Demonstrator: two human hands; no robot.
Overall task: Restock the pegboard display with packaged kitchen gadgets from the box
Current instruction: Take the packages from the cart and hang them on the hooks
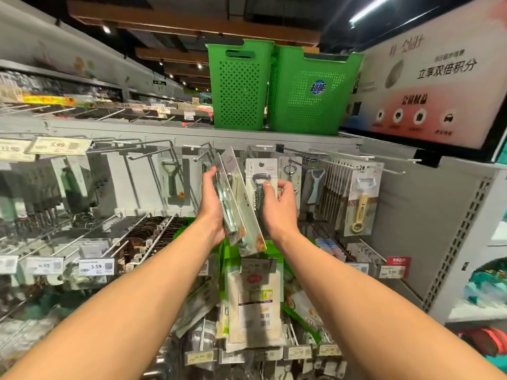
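L grip [212, 202] is closed round a tilted stack of packs [241, 212], held just in front of the pegboard [140, 187], below its top hooks. R grip [278, 204] pinches a white opener pack [260, 168] close against the pegboard, right beside the stack.

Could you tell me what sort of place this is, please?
Most likely a supermarket housewares aisle: carded peelers hang on pegboard hooks, price tags line the hook ends, and green plastic baskets sit on top.
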